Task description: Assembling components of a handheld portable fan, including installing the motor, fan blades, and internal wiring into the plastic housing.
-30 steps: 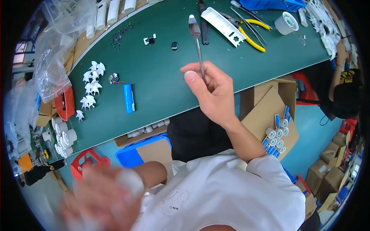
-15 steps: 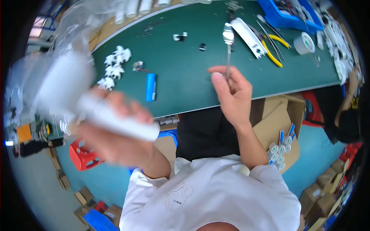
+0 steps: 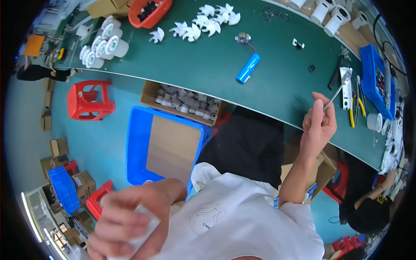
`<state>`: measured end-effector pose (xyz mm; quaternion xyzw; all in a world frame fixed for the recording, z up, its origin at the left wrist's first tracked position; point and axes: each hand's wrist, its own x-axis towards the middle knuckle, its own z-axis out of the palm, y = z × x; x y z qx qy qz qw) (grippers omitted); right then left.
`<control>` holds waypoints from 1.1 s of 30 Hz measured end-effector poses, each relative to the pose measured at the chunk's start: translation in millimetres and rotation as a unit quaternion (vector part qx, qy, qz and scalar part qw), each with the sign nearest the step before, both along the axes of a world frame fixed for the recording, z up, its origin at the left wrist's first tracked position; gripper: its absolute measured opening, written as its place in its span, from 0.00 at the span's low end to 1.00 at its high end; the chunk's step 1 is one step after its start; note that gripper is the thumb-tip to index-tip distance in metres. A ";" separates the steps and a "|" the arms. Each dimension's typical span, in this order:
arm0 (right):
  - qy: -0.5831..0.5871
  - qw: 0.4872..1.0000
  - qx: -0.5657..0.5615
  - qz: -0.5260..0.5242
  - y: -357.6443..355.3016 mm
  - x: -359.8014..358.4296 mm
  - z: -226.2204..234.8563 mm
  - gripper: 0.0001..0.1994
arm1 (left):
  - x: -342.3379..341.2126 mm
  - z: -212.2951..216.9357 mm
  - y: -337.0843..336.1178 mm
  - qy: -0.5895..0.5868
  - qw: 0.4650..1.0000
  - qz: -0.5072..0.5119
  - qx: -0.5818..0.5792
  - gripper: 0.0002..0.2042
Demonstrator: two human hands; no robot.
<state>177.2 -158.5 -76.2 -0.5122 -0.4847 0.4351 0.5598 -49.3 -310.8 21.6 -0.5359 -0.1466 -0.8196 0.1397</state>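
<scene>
The green counter [image 3: 208, 65] now sits higher in view than half a second ago, and the left hand [image 3: 123, 225], then raised with a white cylinder, is low by the chest, closed on a blurred white thing [image 3: 145, 221]. The right hand [image 3: 318, 123] pinches a thin metal tool [image 3: 338, 89] at the counter's near edge; held so lightly, it could slip off that edge.

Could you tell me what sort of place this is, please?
Probably a small assembly workshop: a long green workbench carries white fan blades, a blue battery cell and pliers, with boxes of parts beneath.
</scene>
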 end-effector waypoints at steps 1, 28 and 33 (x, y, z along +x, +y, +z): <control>0.011 1.000 0.004 0.001 2.4 -2.5 0.0 0.11 | 1.0 9.7 0.6 -0.022 0.998 -0.003 -0.060 0.22; -0.015 0.999 0.034 0.018 1.4 4.5 -4.3 0.12 | -88.1 -233.4 -27.7 -0.388 0.612 0.143 -0.674 0.15; -0.023 0.999 0.032 0.015 2.3 2.7 -4.0 0.14 | -96.9 -295.8 -57.4 -0.389 0.555 0.205 -0.706 0.14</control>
